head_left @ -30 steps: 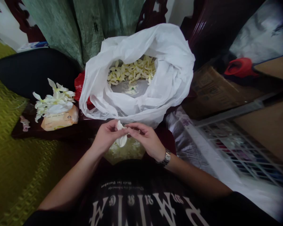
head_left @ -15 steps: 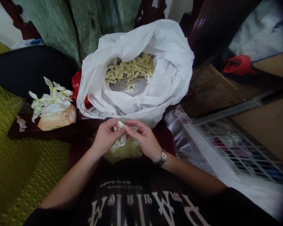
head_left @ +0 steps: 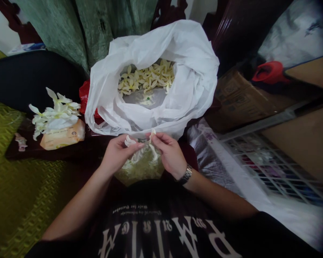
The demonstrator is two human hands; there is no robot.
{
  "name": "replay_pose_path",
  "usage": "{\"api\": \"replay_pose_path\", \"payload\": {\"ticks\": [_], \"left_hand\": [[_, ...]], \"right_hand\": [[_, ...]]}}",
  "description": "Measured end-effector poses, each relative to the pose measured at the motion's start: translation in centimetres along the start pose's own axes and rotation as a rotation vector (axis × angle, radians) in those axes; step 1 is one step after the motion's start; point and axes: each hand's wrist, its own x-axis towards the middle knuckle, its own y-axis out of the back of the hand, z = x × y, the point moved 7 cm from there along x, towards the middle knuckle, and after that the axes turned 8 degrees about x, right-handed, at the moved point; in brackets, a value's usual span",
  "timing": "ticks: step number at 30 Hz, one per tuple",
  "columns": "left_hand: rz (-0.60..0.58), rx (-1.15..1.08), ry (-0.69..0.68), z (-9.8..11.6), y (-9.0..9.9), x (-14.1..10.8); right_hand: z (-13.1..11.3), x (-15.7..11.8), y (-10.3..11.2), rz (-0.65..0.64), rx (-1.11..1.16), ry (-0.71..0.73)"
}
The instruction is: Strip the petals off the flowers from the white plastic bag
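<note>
My left hand [head_left: 117, 152] is closed in a pinch on a white petal [head_left: 129, 141]. Close beside it, a thin, limp white flower piece [head_left: 154, 153] hangs from the pinched fingers of my right hand [head_left: 170, 152], which has a metal watch at the wrist. Directly under both hands is a clear bag or container [head_left: 140, 172] of pale petals; its rim is hidden. Just beyond my fingers stands a large white plastic bag [head_left: 102, 84], its mouth spread wide. Pale yellow-white flowers [head_left: 153, 77] lie inside it.
On the dark wooden surface to the left, white flowers [head_left: 55, 111] rest on an orange tissue pack [head_left: 63, 136], near a small pink item [head_left: 20, 142]. A red bag [head_left: 84, 96] touches the white bag. Rightward are a cardboard box [head_left: 239, 95] and a red object [head_left: 269, 72].
My hands have moved slightly apart, and the white flower they held together is now in separate pieces, one in each hand. The view has shifted a little.
</note>
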Motion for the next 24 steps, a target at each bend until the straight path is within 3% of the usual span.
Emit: {"api": "replay_pose_path", "payload": {"ticks": [5,10,14,20,24], "left_hand": [[0.078,0.026,-0.052,0.4,1.5,0.2],[-0.102,0.019,-0.055,1.7,-0.8,0.6],[-0.087,0.02,-0.054,2.1,-1.7,0.7],[-0.046,0.174,-0.212,3.3,-1.7,0.5],[0.028,0.136,-0.142,2.5,-1.3,0.6]], "right_hand": [[-1.1,0.4,0.8,-0.022,-0.09,0.029],[-2.2,-0.2,0.1,-0.134,-0.435,0.189],[-3.2,-0.7,-0.8,-0.205,-0.61,0.342],[-2.6,-0.2,-0.6,-0.253,-0.585,0.26],[-2.0,-0.3,-0.8,-0.296,-0.522,0.17]]}}
